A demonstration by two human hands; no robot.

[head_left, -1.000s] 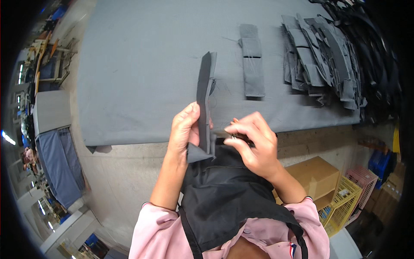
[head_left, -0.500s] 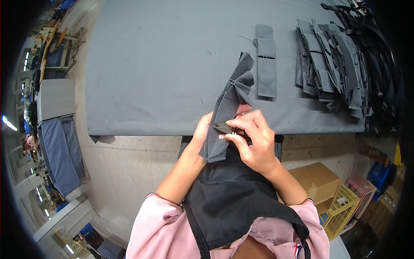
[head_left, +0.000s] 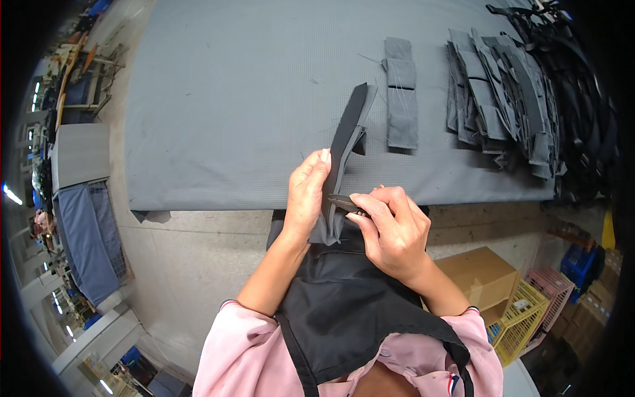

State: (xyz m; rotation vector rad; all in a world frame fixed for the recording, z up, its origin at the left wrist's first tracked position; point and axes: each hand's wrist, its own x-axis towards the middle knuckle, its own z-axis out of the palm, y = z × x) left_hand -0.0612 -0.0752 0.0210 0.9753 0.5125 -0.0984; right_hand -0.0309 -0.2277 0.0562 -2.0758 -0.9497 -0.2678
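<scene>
My left hand (head_left: 306, 196) grips a long, folded strip of dark grey fabric (head_left: 346, 135) at its left edge, in front of the table edge. The strip stands tilted, its far end over the table, with a flap sticking out on its right side. In my right hand (head_left: 395, 228) is a pair of small dark thread snips (head_left: 345, 204), pinched between thumb and fingers. Their pointed tip touches or nearly touches the strip's right side. Beyond the hands, a single grey fabric piece (head_left: 401, 99) with loose threads lies flat on the table.
A grey cloth covers the table (head_left: 231, 106). A pile of grey fabric pieces (head_left: 493, 92) lies at its right, beside a heap of black straps (head_left: 569, 86). Below right stand a cardboard box (head_left: 479, 274), a yellow crate (head_left: 522, 311) and a pink crate (head_left: 549, 291).
The fabric strip has turned in my left hand, so its edge and other side now show. My left hand moved up onto its left edge. The snips stay close to the strip.
</scene>
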